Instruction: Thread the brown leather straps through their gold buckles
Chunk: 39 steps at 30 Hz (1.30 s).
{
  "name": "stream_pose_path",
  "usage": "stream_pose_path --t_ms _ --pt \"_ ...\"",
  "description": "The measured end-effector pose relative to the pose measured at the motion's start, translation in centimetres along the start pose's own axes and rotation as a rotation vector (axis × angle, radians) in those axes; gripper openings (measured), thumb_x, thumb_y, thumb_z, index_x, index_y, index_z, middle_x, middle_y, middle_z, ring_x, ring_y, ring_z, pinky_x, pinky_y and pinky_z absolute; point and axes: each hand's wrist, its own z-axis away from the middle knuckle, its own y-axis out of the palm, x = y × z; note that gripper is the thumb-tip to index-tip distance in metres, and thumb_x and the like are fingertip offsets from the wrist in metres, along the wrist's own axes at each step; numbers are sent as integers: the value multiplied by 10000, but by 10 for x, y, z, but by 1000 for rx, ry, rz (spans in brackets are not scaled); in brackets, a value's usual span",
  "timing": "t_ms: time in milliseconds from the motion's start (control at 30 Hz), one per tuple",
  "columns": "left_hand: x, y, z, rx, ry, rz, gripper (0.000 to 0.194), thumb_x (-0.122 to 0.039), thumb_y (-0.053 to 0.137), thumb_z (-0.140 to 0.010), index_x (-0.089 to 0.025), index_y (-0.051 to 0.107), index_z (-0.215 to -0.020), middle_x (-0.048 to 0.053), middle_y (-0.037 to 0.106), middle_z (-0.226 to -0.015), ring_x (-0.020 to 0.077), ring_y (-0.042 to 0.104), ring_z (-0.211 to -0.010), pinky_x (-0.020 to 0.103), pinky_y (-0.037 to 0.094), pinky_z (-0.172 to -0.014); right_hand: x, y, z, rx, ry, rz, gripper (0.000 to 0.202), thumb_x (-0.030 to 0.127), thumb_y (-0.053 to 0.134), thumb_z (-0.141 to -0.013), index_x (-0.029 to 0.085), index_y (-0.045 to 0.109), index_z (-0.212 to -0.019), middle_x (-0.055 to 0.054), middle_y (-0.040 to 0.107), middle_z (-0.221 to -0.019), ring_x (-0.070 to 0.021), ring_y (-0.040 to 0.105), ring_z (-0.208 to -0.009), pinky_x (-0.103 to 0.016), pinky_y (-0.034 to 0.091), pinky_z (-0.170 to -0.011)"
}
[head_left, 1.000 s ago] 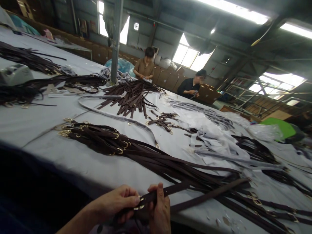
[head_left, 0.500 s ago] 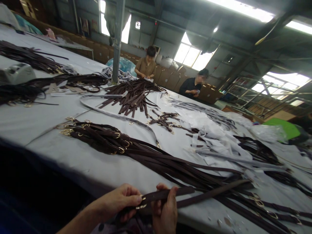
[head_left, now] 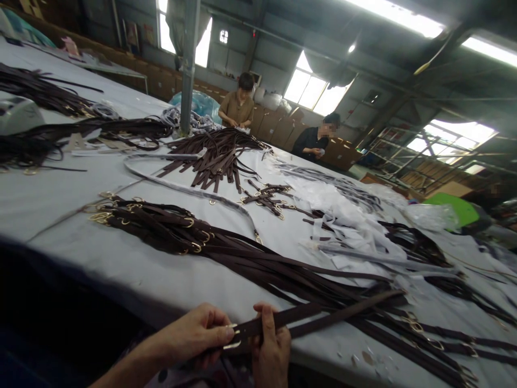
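Nearest, at the table's front edge: left hand (head_left: 194, 337) pinching the gold-ringed end of a long dark brown leather strap (head_left: 323, 319); right hand (head_left: 271, 347) gripping the same strap just beside it, thumb lying over the top. The strap is running rightward onto the pale grey cloth-covered table (head_left: 52, 199). Beyond: a long bundle of brown straps with gold buckles (head_left: 161, 229) lying across the table. Farther: a fanned pile of short brown straps (head_left: 218, 156). Farthest: two people (head_left: 238, 105) working at the table's far edge.

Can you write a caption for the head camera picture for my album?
Two hands, left hand and right hand, hold a dark brown leather strap over a long grey table.
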Motion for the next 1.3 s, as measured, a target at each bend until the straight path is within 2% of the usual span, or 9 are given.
stream_pose_path --t_ms 167,300,500,733,867,1033,1133,1200,1300 --pt "-6 1 3 -5 8 -15 544 -684 610 -822 -140 595 -835 -16 563 -530 79 429 -397 170 273 -382 -7 1 -1 103 -88 108 514 668 696 -773 169 675 -890 89 360 -524 -79 328 -437 -200 261 -395" --pt "-7 2 2 -32 -6 -26 556 -695 616 -805 -139 590 -795 -11 564 -520 77 433 -387 165 278 -372 -6 2 -1 99 -184 231 529 687 629 -814 171 708 -900 63 422 -518 -105 357 -443 -231 309 -412" --pt "-11 5 2 -69 -18 -67 602 -748 605 -760 -148 568 -717 -17 527 -482 79 410 -380 175 268 -369 -11 -1 -4 74 -369 423 471 621 563 -892 190 750 -921 -30 658 -692 -160 529 -554 -270 461 -537" --pt "-11 11 -1 -128 -20 -94 540 -701 582 -749 -163 563 -707 -24 501 -455 87 362 -356 197 221 -355 -4 1 -3 73 -558 489 356 498 547 -943 210 756 -935 -65 760 -843 -214 706 -755 -280 578 -694" --pt "-6 19 -10 -257 -46 -182 417 -570 564 -753 -172 540 -630 -32 450 -425 97 341 -375 225 200 -372 -3 3 -2 106 -806 575 230 306 538 -970 223 745 -1026 -64 788 -899 -210 752 -796 -258 591 -699" --pt "3 21 -20 -294 175 -194 407 -459 584 -793 -147 497 -547 -35 377 -530 102 349 -537 233 248 -483 -5 6 -2 369 -1214 753 328 136 554 -912 200 666 -1213 -47 757 -739 -208 712 -584 -286 535 -544" --pt "-1 12 -13 -126 206 -13 384 -474 613 -827 -125 583 -670 -40 405 -567 87 324 -520 224 240 -478 3 7 2 473 -1151 748 311 168 532 -939 241 659 -1213 -39 754 -780 -203 711 -636 -293 540 -601" --pt "-9 5 -4 -50 199 135 388 -513 661 -820 -127 637 -850 -44 439 -609 77 300 -507 216 220 -468 7 9 4 371 -1033 639 310 314 558 -962 266 629 -1259 -56 755 -901 -213 714 -746 -313 554 -706" --pt "-23 -3 8 -68 323 272 535 -557 811 -661 -157 618 -960 -30 481 -740 90 350 -603 199 270 -525 1 13 2 245 -799 495 623 658 370 -967 212 548 -1365 -107 727 -1027 -257 690 -896 -363 549 -796"
